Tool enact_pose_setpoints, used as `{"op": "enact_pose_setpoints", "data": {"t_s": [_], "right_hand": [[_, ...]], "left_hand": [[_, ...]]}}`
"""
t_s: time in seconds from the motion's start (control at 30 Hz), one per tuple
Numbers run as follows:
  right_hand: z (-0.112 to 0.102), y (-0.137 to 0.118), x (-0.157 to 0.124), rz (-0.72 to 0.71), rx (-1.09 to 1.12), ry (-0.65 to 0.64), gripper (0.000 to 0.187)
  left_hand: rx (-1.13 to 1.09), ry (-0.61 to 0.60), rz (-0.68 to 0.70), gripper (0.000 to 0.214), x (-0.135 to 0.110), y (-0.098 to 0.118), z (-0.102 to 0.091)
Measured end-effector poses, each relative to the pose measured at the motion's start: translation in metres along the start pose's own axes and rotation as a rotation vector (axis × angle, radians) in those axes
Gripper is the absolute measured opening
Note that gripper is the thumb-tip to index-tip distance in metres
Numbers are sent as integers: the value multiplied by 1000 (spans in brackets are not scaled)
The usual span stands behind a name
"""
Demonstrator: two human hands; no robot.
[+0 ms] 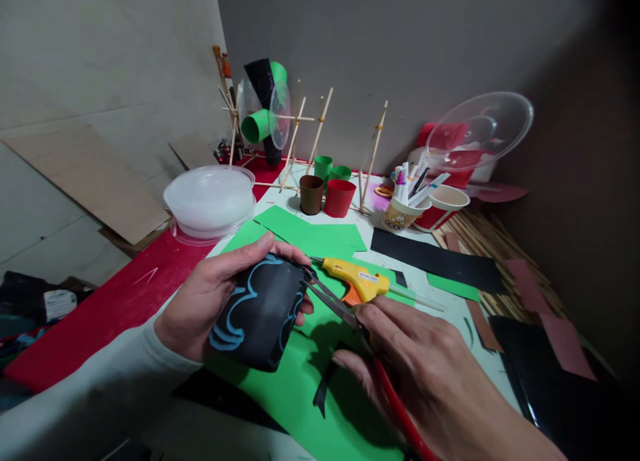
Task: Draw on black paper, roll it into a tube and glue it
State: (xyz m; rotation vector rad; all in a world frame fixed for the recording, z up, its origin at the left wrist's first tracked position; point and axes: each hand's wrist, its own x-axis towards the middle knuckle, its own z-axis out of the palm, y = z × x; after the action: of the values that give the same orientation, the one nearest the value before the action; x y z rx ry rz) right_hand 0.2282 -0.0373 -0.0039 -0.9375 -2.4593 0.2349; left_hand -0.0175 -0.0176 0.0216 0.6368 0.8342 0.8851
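My left hand is wrapped round a black cup with blue wavy lines drawn on its side, tilted over the table. Red-handled scissors are in my right hand, their blades reaching to the cup's rim at its upper right. A curled black strip hangs below, near my right thumb; whether it touches the hand I cannot tell. Just behind the scissors, a yellow glue gun with a clear glue stick lies on green sheets.
Clear plastic lids are stacked at left. Small brown and red cups stand ahead, before stick frames and a wheel of discs and cups. A marker cup, black strip and wooden sticks are at right.
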Motion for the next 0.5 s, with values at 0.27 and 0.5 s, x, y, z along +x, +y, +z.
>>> {"op": "enact_pose_setpoints", "data": {"t_s": [0.27,0.5], "right_hand": [[2,2,0,-4,-2,7,8],[4,1,0,10,-25,-19,9]], "left_hand": [[-21,-42,-10,33,-2,0,3],[-36,-150,-115,36,1,-10,-1]]}}
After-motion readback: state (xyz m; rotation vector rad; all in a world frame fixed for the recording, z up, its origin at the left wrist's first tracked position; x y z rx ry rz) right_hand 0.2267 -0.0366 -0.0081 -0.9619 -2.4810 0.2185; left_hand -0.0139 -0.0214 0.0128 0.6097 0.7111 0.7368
